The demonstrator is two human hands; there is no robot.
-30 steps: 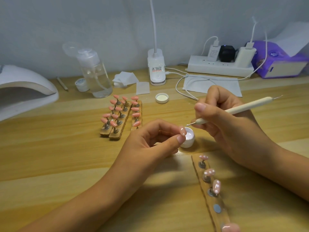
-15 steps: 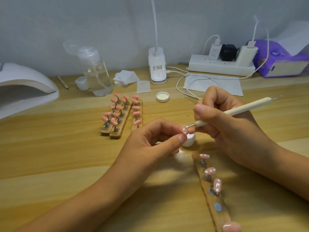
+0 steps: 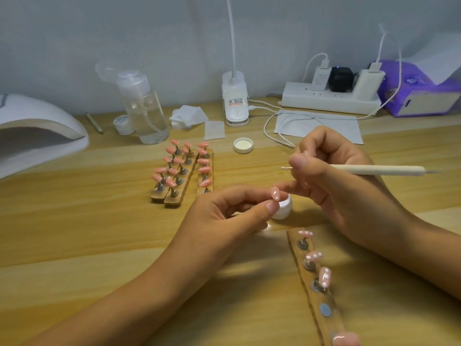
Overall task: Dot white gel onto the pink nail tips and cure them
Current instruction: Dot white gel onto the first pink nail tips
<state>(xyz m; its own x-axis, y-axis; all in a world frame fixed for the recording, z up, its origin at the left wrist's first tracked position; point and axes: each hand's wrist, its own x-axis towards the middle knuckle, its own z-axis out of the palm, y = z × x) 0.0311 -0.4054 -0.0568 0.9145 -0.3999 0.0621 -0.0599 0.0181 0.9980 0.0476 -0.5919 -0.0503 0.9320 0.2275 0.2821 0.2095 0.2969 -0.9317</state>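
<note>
Above the wooden counter (image 3: 74,233), the left hand (image 3: 224,216) pinches a white-dotted pink nail tip (image 3: 275,193) beside the white gel pot (image 3: 283,209); the right hand (image 3: 336,188) grips a dotting pen (image 3: 379,169), point apart from it.

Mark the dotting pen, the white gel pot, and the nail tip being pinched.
dotting pen (image 3: 376,170): head view, middle of the white shaft.
white gel pot (image 3: 284,208): head view, its rounded side wall.
pinched nail tip (image 3: 275,193): head view, its pink dotted face.
</note>
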